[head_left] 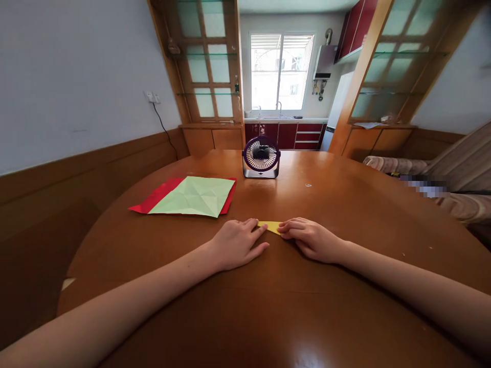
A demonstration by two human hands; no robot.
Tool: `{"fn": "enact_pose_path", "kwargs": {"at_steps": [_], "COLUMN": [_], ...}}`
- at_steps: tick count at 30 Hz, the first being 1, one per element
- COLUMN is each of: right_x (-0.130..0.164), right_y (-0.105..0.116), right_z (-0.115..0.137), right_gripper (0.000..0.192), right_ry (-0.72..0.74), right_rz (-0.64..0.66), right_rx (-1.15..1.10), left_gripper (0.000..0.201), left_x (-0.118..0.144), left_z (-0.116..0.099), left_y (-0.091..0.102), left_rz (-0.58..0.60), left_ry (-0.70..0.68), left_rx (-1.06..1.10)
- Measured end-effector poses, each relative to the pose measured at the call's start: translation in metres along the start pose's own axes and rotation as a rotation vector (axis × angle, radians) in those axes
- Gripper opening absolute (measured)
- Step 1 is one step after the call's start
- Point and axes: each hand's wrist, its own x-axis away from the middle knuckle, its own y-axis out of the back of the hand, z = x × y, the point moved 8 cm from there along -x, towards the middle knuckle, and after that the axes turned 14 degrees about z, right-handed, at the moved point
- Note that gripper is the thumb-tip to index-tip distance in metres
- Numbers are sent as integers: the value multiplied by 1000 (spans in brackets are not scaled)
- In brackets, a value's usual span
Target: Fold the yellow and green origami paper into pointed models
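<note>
A small folded piece of yellow paper (271,226) lies on the table between my hands. My left hand (238,243) rests over its left end with the fingers pressing down and the thumb held apart, so that end is hidden. At the right end, my right hand (311,239) pinches the paper between thumb and fingers. Beyond my left hand lie a creased light green sheet (194,197) and, partly under it, red paper (161,196).
A small dark purple fan (261,155) stands upright near the far side of the round brown wooden table (261,317). A tiny white scrap (308,185) lies to its right. Striped cushioned seating (460,168) is beyond the table's right edge.
</note>
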Motion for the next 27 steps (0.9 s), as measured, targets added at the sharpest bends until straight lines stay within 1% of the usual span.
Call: {"fn": "enact_pose_path", "kwargs": {"at_steps": [7,12,15,21,27], "right_x": [0,0,0,1,0], "right_y": [0,0,0,0,0], "right_z": [0,0,0,-2,-1], "right_gripper": [36,36,35,36,36], "right_ry": [-5,-1,7,-1,6], "right_rz": [1,2,-1,-2,-2], "right_rx": [-3,-22,-31,-26,-31], "left_gripper": [46,39,35,33,32], "left_x": [-4,-2,-1,-5,0], "left_z": [-1,7,8,4,5], "left_y": [2,2,3,3,5], "left_rz": [-13,-88,-136,-134,-208], "left_ry": [5,33,40,52,101], "left_rx": [-18,12,-1,-30,-111]}}
